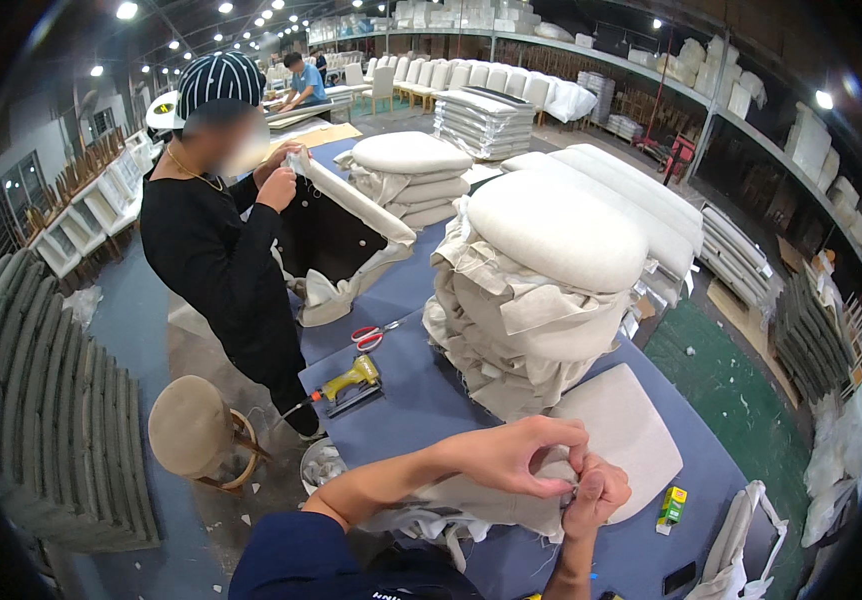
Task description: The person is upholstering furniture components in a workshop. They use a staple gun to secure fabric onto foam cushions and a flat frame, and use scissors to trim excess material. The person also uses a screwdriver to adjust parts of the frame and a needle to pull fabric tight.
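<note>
right fingers (pixel 599 488) pinch beige fabric (pixel 519 512); a bucket (pixel 305 467) holds pale scraps (pixel 327 468).

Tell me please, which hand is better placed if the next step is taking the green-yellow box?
Probably the right hand: the green-yellow box lies to its right, and the left hand is farther away. Both hands hold pale fabric.

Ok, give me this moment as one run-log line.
left grip: on beige fabric | right grip: same fabric, close beside left | table: yellow staple gun and red-handled scissors, neither held
</note>
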{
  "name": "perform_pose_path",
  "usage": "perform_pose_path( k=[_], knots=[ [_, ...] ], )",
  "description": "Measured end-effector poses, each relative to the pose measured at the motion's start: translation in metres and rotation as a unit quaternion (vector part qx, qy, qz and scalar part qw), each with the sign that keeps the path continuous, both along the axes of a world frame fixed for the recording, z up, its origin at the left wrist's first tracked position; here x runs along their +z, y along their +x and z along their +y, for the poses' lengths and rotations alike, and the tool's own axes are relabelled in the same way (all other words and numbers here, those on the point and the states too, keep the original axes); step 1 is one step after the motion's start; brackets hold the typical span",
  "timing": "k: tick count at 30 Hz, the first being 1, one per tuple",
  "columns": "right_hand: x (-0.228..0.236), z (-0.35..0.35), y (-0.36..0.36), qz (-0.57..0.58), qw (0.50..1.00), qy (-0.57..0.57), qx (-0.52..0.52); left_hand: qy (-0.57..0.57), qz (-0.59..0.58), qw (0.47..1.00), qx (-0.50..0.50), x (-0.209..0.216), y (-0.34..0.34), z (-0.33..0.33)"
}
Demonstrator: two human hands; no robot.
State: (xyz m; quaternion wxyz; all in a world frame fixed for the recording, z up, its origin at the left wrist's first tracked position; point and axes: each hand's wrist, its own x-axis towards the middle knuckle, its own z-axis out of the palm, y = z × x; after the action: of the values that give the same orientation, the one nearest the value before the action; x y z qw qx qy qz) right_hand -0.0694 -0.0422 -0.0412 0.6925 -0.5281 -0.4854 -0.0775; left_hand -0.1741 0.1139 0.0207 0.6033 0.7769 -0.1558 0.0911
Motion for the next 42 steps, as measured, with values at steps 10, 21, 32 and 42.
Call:
perform_pose_path(
  k=[10, 21, 32, 42],
  knots=[
    [-0.005, 0.038, 0.055, -0.082, 0.994, -0.001, 0.071, 0.006, 0.016, 0.999, 0.032, -0.008, 0.034, 0.036],
    [-0.013, 0.054, 0.059, -0.108, 0.990, 0.050, 0.072, -0.008, -0.002, 0.999, 0.047, -0.023, 0.038, 0.042],
    [-0.023, -0.013, 0.052, -0.246, 0.948, -0.125, -0.155, 0.140, -0.083, 0.980, 0.111, -0.021, 0.056, 0.005],
    [-0.278, -0.313, 0.033, 0.156, 0.746, -0.593, -0.260, 0.006, -0.043, 0.975, 0.220, -0.042, -0.003, 0.056]
  ],
)
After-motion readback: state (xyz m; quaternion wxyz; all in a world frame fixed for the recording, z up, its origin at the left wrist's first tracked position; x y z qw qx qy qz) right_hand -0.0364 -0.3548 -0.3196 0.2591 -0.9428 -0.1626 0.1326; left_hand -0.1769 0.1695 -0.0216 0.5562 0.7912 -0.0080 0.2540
